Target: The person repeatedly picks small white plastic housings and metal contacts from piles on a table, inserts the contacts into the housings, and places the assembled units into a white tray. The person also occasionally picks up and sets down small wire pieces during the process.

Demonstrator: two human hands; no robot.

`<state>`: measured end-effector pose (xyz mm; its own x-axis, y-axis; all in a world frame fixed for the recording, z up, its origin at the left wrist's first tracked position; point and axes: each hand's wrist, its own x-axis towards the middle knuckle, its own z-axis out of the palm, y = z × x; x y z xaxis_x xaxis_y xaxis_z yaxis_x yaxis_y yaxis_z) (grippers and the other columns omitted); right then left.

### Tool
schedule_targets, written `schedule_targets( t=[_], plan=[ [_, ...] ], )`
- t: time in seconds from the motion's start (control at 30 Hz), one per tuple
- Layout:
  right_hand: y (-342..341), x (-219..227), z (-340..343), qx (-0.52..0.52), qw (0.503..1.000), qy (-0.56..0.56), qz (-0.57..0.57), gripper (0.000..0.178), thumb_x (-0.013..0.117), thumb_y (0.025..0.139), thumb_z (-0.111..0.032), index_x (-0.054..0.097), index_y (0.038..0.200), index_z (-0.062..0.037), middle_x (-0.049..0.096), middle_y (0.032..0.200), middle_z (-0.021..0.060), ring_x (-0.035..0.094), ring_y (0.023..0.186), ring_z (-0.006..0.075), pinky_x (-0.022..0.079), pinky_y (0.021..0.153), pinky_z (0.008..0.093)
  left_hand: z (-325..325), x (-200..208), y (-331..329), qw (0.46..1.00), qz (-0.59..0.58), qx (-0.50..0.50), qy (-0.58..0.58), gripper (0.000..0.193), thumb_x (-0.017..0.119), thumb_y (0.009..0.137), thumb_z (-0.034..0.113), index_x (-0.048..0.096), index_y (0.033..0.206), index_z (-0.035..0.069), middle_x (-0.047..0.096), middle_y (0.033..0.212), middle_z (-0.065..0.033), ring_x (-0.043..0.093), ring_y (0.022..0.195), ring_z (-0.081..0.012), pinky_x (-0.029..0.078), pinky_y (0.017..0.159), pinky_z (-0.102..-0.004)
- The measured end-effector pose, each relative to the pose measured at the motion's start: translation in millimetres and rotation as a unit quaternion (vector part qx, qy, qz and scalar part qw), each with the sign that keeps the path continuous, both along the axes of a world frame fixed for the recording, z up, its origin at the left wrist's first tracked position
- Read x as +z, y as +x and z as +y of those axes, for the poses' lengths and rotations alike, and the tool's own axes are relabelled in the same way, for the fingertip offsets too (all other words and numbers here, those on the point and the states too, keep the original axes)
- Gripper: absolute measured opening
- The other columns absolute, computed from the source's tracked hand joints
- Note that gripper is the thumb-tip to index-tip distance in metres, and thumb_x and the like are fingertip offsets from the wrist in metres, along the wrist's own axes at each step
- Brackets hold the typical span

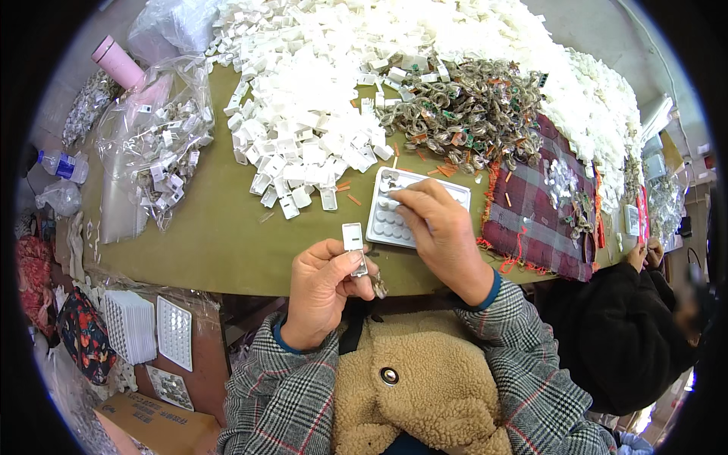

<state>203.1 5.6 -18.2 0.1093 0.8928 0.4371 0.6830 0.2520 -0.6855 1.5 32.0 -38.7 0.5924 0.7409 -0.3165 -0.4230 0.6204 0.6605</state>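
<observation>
My left hand (pixel 320 287) grips a small white plastic case (pixel 353 235) between thumb and fingers, its lid part tilted up. A little bundle of thin wire (pixel 378 286) hangs beside those fingers. Over a white tray (pixel 388 230) with rows of round recesses, my right hand (pixel 447 233) is closed in a pinch, fingertips at the tray's upper left part. Whatever sits between these fingertips is too hidden to name.
Loose white cases (pixel 303 152) heap up beyond my hands, with a tangle of wired parts (pixel 470 114) to their right. A plaid cloth (pixel 531 220) lies right of the tray. At left are a plastic bag (pixel 163 144) and a pink bottle (pixel 117 62). A co-worker (pixel 607 341) sits at right.
</observation>
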Motion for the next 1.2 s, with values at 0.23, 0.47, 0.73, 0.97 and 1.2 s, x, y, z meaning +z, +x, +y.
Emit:
schedule_targets(
  t=[0.23,0.47,0.73,0.97,1.2],
  plan=[
    [-1.7,-14.8,9.5,0.006,0.992,-0.004,-0.125,0.031,0.062,0.075,0.001,0.069,0.106,0.0009,0.058,0.090,0.0129,0.061,0.083,0.0294,0.052,0.071,0.0381,2.3,1.2,4.3,1.000,-0.010,0.012,0.008,0.016,0.059,0.097,0.008,0.062,0.106,-0.004,0.071,0.092,-0.0165,0.069,0.067,-0.0150,0.061,0.063,-0.0282],
    [-0.4,-13.1,9.1,0.022,0.984,-0.011,-0.175,0.024,0.062,0.075,-0.003,0.059,0.099,0.0003,0.058,0.093,0.0143,0.060,0.087,0.0317,0.050,0.075,0.0386,-4.5,4.0,7.8,1.000,0.030,0.005,0.007,0.020,0.058,0.097,0.005,0.062,0.114,-0.005,0.070,0.097,-0.0165,0.068,0.072,-0.0146,0.061,0.066,-0.0292],
    [-12.3,12.2,-19.9,0.020,0.999,-0.010,0.038,0.014,0.068,0.085,0.004,0.061,0.096,0.0012,0.063,0.085,0.0117,0.064,0.074,0.0214,0.051,0.066,0.0315,-13.5,-2.2,4.0,0.999,-0.032,0.016,-0.006,0.023,0.057,0.098,0.007,0.062,0.116,-0.006,0.069,0.095,-0.0145,0.065,0.071,-0.0128,0.061,0.065,-0.0292],
    [-28.8,15.0,-47.8,0.051,0.984,-0.087,0.145,0.013,0.063,0.090,0.007,0.061,0.101,0.0031,0.067,0.089,0.0061,0.065,0.080,0.0110,0.053,0.071,0.0241,-22.7,5.9,4.6,0.997,-0.077,0.013,-0.002,0.026,0.052,0.102,0.009,0.060,0.121,-0.007,0.067,0.094,-0.0098,0.065,0.075,-0.0114,0.063,0.071,-0.0289],
    [-30.8,7.8,-47.9,0.067,0.978,-0.089,0.178,0.013,0.058,0.092,0.009,0.059,0.104,0.0039,0.067,0.090,0.0059,0.066,0.084,0.0105,0.053,0.073,0.0229,-25.9,10.6,0.9,0.998,-0.059,0.003,0.009,0.024,0.056,0.102,0.012,0.062,0.118,-0.004,0.068,0.094,-0.0070,0.065,0.077,-0.0092,0.063,0.073,-0.0285]
  ],
)
